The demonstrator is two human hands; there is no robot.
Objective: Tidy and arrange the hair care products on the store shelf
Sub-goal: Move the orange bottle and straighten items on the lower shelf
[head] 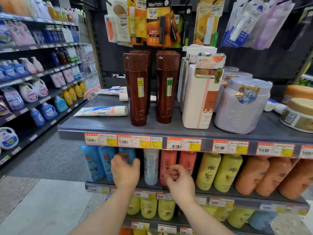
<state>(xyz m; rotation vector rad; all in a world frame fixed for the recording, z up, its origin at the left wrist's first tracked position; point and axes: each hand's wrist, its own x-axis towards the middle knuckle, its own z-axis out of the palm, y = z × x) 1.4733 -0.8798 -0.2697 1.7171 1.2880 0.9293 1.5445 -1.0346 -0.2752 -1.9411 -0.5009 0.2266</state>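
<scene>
Blue shampoo bottles [100, 162] are standing on the middle shelf [237, 192], and the left hand [125, 172] is reaching in at the third one, fingers curling round its front as if gripping it, probably to pull it forward or square it with its neighbours; whether the fingers are fully closing on it I cannot tell. Just beside it, the right hand [179, 179] is hovering in front of a pink bottle [166, 167], fingers curled loosely inward and pinching nothing that shows, seemingly waiting its turn. Between the two hands a white bottle [151, 167] is standing upright. Further right, yellow bottles [218, 172] and orange bottles [264, 177] are lining up in colour blocks, which is likely the order being kept. Above, on the upper shelf [94, 128], two rows of brown bottles [138, 90] are standing upright, while a white tube [101, 111] is lying flat near the edge, looking out of place and probably needing tidying next. Behind, carded items [157, 22] are hanging on hooks
</scene>
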